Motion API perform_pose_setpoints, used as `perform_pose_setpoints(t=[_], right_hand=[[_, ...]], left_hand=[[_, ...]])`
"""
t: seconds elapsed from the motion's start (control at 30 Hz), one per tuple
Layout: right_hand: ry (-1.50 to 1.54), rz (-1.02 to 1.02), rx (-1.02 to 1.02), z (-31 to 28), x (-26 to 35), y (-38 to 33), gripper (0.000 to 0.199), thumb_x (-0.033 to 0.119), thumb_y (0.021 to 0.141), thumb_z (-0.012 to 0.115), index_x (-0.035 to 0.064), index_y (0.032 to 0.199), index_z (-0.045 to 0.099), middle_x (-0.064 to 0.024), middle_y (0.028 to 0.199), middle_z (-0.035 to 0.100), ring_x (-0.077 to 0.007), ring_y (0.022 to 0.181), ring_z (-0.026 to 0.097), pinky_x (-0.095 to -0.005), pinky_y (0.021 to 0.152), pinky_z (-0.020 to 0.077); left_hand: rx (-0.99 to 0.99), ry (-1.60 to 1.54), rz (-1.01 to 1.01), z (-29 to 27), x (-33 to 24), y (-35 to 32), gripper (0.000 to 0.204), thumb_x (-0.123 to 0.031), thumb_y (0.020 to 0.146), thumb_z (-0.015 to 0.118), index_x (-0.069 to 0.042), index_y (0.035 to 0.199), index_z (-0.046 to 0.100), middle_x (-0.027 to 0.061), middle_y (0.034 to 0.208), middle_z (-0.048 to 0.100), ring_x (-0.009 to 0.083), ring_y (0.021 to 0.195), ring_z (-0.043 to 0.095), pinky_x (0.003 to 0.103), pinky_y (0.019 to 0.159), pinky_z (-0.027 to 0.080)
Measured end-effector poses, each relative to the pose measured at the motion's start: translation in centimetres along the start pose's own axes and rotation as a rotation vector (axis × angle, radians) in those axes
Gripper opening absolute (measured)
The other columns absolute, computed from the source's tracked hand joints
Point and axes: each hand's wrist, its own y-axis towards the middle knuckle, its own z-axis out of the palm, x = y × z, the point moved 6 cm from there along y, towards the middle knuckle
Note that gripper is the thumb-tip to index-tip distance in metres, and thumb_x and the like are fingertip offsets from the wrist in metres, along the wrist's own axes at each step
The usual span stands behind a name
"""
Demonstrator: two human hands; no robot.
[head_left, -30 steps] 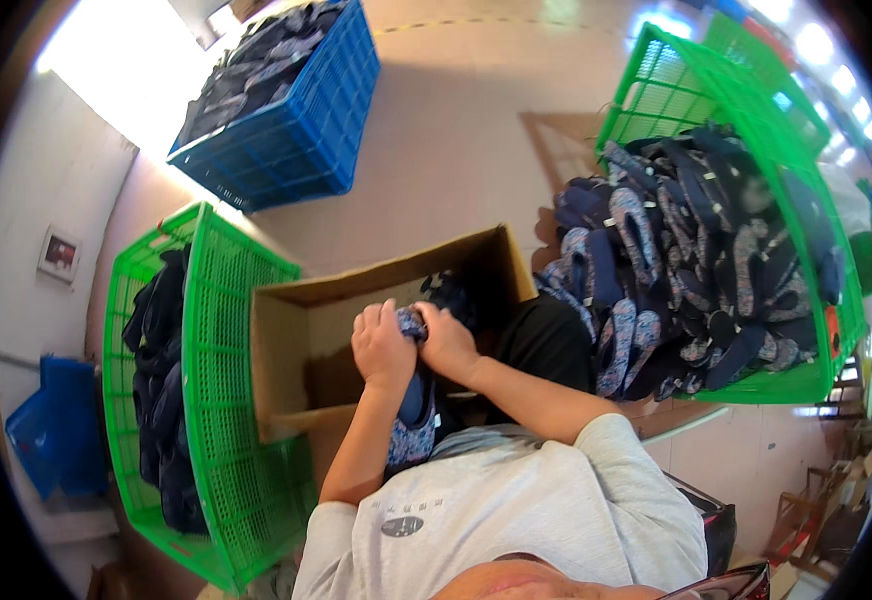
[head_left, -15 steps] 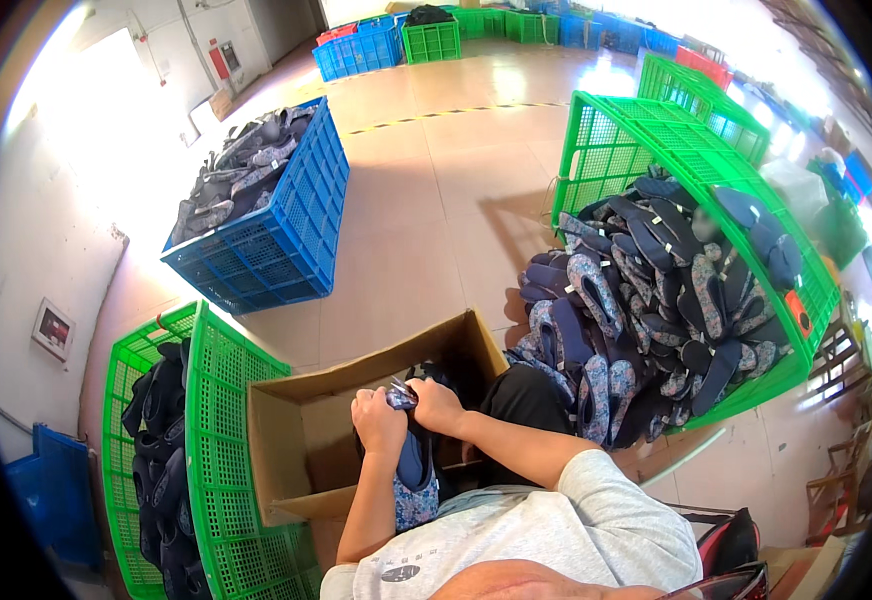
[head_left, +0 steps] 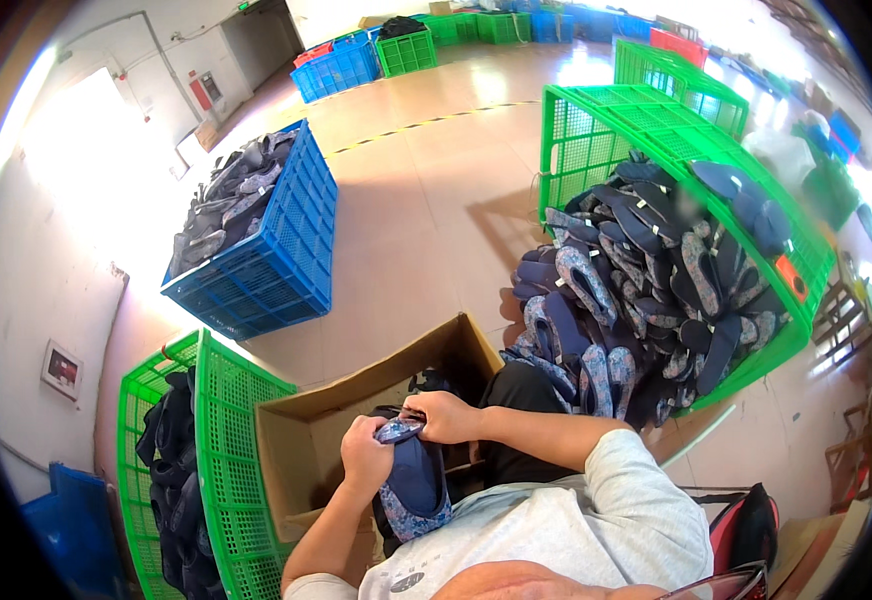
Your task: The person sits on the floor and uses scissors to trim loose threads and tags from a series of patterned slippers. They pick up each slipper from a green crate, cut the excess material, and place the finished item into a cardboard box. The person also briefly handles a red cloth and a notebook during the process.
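Observation:
A slipper point(head_left: 418, 478) with a navy inside and a blue floral-patterned outer lies lengthwise in front of my shirt, over the near part of an open cardboard box point(head_left: 381, 372). My left hand point(head_left: 366, 453) is closed on the left of the slipper's far end. On the other side of that end my right hand point(head_left: 444, 417) pinches the edge, its fingers curled. The patterned rim between my hands is pulled up. Some dark items sit inside the box beyond my hands, too shadowed to make out.
At the right, a tipped green crate point(head_left: 656, 112) spills a large heap of similar slippers point(head_left: 596, 290). Close on the left stands a green crate point(head_left: 241, 460) of dark footwear. Farther off, a blue crate point(head_left: 281, 255) holds grey-black pieces. More crates line the far wall.
The slipper's far end, crumpled between my hands before, is now spread wider and its navy inside shows more. My hands have come slightly nearer to me. The view has shifted a little.

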Motion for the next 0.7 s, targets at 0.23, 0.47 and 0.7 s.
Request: perform_pose_setpoints(t=[0.23, 0.47, 0.7], right_hand=[[0.354, 0.013, 0.253, -0.1, 1.5, -1.4, 0.022, 0.004, 0.072, 0.065, -0.0016, 0.093, 0.064, -0.0114, 0.078, 0.063, -0.0161, 0.072, 0.058, -0.0309, 0.067, 0.0460], [0.869, 0.243, 0.450, 0.2, 1.9, -2.5, 0.016, -0.001, 0.067, 0.061, 0.0039, 0.083, 0.060, 0.0004, 0.069, 0.053, -0.0089, 0.057, 0.045, -0.0245, 0.050, 0.0331], [1.076, 0.315, 0.353, 2.7, -0.1, -2.9, 0.022, 0.001, 0.069, 0.059, 0.0084, 0.090, 0.057, 0.0044, 0.070, 0.047, -0.0052, 0.054, 0.038, -0.0205, 0.045, 0.0257]], left_hand=[[0.312, -0.718, -0.806, 1.5, 2.2, -4.3, 0.003, -0.001, 0.083, 0.068, 0.000, 0.085, 0.067, -0.0003, 0.077, 0.062, 0.0084, 0.070, 0.057, 0.025, 0.063, 0.047], [0.367, -1.245, -1.000, 1.2, -1.6, -6.4, 0.021, -0.004, 0.085, 0.065, 0.003, 0.104, 0.061, 0.0146, 0.094, 0.069, 0.0217, 0.078, 0.070, 0.033, 0.076, 0.059], [0.419, -1.630, -0.995, 2.5, -4.6, -6.3, 0.053, -0.033, 0.087, 0.070, 0.003, 0.123, 0.055, 0.0161, 0.110, 0.066, 0.0264, 0.092, 0.069, 0.038, 0.084, 0.059]])
